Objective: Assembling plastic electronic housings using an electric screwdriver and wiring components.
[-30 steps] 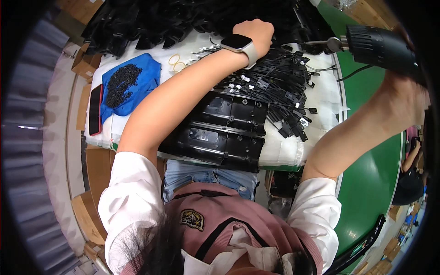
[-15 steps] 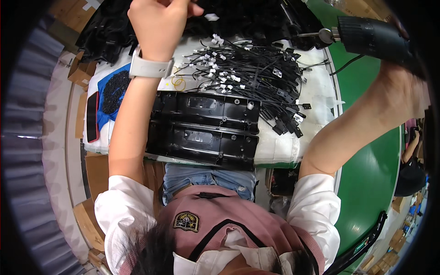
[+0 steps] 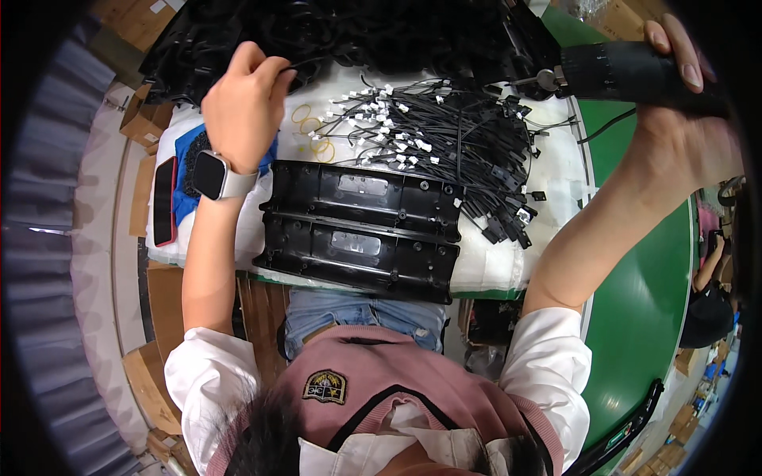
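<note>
My right hand (image 3: 675,119) is wrapped around a black electric screwdriver (image 3: 611,70), its metal tip pointing left over the far right of the table. Raised over the far left of the table, my left hand (image 3: 246,103) pinches a thin black strand (image 3: 305,65) whose other end merges with the dark pile behind. Two long black plastic housings, a far one (image 3: 309,186) and a near one (image 3: 309,250), lie side by side at the front with their hollow sides up. Beyond them spreads a heap of black cables (image 3: 476,143) with white connectors.
A large pile of black parts (image 3: 381,32) fills the back. On the left are a blue bag (image 3: 186,151) of small black pieces and a red-edged phone (image 3: 164,198). Yellow rings (image 3: 302,113) lie mid-table. Green flooring (image 3: 635,262) stretches right, where another person (image 3: 706,313) shows.
My left hand has come back toward me and turned, so the watch face now shows. The screwdriver has shifted slightly left and down, and the fingers of my right hand now show on it.
</note>
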### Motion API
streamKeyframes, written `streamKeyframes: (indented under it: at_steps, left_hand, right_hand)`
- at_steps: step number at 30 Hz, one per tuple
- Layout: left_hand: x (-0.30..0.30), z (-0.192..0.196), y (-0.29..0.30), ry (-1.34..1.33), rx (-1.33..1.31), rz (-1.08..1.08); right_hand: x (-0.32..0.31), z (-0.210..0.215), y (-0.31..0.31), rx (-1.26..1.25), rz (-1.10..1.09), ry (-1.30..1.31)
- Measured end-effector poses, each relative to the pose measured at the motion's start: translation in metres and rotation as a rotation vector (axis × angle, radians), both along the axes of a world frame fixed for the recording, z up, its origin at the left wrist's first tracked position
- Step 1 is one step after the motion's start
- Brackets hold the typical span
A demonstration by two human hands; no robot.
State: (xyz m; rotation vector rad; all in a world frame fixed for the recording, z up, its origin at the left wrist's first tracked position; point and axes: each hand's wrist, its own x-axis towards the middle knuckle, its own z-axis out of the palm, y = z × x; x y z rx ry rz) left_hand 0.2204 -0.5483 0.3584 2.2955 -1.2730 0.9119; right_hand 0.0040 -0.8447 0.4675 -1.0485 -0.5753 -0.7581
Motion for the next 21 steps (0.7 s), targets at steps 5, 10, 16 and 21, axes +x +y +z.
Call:
streamKeyframes:
  at_steps: [5, 10, 16, 21]
  left_hand:
    - [0.010, 0.004, 0.012, 0.056, -0.077, 0.095]
    - [0.007, -0.009, 0.024, 1.040, -0.543, -0.251]
    - [-0.025, -0.036, 0.038, 1.236, -0.312, -0.203]
    - [-0.039, -0.043, 0.045, 1.068, -0.150, -0.442]
  right_hand:
    - [0.008, -0.003, 0.004, -0.028, 0.014, 0.028]
    - [0.010, -0.005, -0.003, -0.048, 0.045, 0.062]
    - [0.021, -0.008, 0.022, -0.071, 0.081, 0.118]
    - [0.032, -0.014, 0.039, -0.072, 0.208, 0.150]
